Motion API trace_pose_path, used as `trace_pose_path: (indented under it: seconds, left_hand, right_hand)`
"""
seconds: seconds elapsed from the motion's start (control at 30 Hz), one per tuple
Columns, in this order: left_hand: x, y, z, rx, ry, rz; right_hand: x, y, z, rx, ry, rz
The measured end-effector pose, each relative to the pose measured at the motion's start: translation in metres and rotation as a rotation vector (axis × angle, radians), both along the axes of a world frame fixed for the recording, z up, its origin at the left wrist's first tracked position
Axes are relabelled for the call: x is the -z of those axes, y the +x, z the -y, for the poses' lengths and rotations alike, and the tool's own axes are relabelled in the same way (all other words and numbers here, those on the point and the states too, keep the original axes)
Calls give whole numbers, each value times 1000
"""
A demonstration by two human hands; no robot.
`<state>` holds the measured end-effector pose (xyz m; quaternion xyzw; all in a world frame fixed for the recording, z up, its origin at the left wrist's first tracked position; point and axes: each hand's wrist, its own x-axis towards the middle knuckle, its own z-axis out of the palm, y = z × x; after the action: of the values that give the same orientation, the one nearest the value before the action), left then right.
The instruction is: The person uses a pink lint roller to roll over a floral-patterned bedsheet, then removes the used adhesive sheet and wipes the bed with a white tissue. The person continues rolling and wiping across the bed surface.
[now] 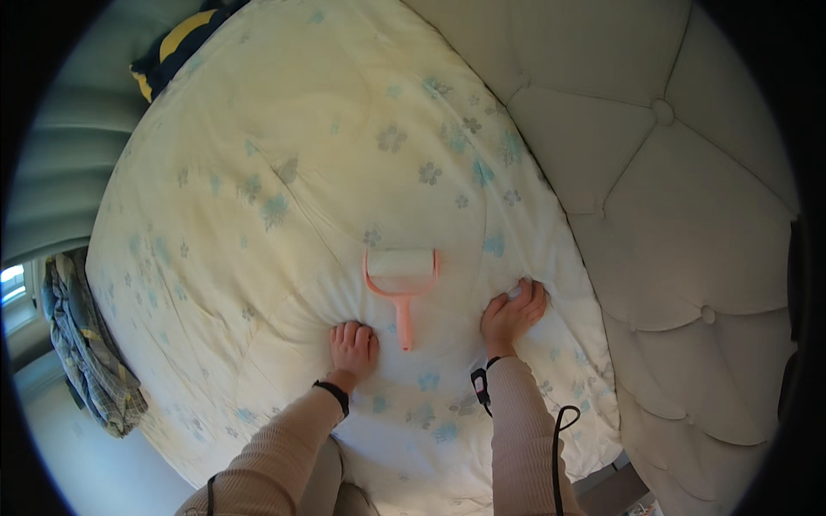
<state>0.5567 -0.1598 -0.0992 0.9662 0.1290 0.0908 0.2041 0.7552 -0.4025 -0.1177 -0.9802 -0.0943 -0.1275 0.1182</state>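
Note:
A lint roller (404, 320) with a pink handle and a white roll lies on the pale, flower-printed bed cover (258, 275), between my two hands and touched by neither. To its left, my left hand (354, 349) is closed on the cover, its fingers curled down into the cloth. Folds spread out from it. On the right, my right hand (513, 315) is closed too, with thumb and bent fingers around a bit of the white cloth. Both wrists wear dark bands.
A grey, button-tufted headboard (705, 215) borders the bed on the right. At the left edge hangs a plaid cloth (86, 344) beside a window (13, 284). Grey-green curtains (69, 172) and a dark and yellow item (176, 43) are at the far left.

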Motion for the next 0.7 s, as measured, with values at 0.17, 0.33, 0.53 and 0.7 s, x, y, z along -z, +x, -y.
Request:
trace_pose_path:
  seconds: [0.17, 0.33, 0.53, 0.7]
  left_hand:
    - [-42, 37, 30, -299, -508, -6]
    - [-60, 91, 67, -439, -571, 17]
    - [-70, -3, 48, -460, -887, -278]
    - [-99, -81, 37, -314, -677, -434]
  right_hand:
    - [0, 2, -1, -28, 31, 37]
    - [2, 1, -1, -19, 38, 64]
    - [3, 1, 1, -23, 49, 69]
    - [2, 1, 0, -23, 47, 72]
